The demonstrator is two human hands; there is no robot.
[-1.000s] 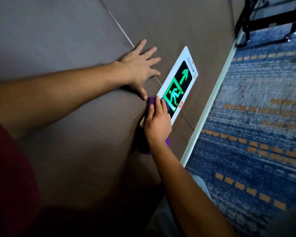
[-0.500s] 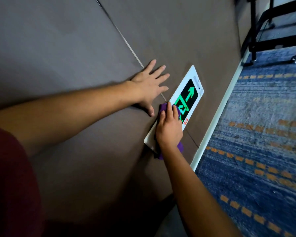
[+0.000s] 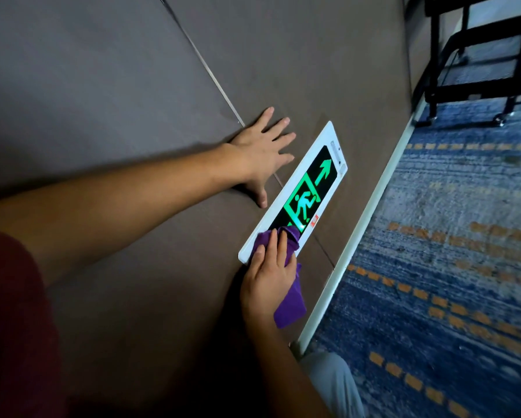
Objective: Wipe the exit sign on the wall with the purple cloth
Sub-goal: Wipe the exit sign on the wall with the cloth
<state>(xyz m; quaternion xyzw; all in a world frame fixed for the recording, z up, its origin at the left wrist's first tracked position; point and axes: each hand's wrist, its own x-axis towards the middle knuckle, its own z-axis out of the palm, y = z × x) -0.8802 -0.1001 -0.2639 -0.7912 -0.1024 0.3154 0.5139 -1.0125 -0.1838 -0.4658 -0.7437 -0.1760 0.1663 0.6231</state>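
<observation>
The exit sign (image 3: 306,194) is a long white-framed panel low on the brown wall, with a glowing green running figure and arrow on black. My right hand (image 3: 268,276) presses the purple cloth (image 3: 289,303) flat on the sign's near end, covering that end; part of the cloth hangs below my palm. My left hand (image 3: 262,152) lies flat on the wall just above the sign, fingers spread, thumb close to the sign's upper edge.
A white skirting board (image 3: 364,233) runs along the wall's base beside a blue carpet with orange dashes (image 3: 452,267). A black wheeled metal frame (image 3: 476,64) stands on the carpet further along. My knee in grey trousers (image 3: 331,384) is near the skirting.
My right hand has slid the cloth back along the sign toward its near end, uncovering the running figure. The left hand stays planted on the wall. The view has shifted.
</observation>
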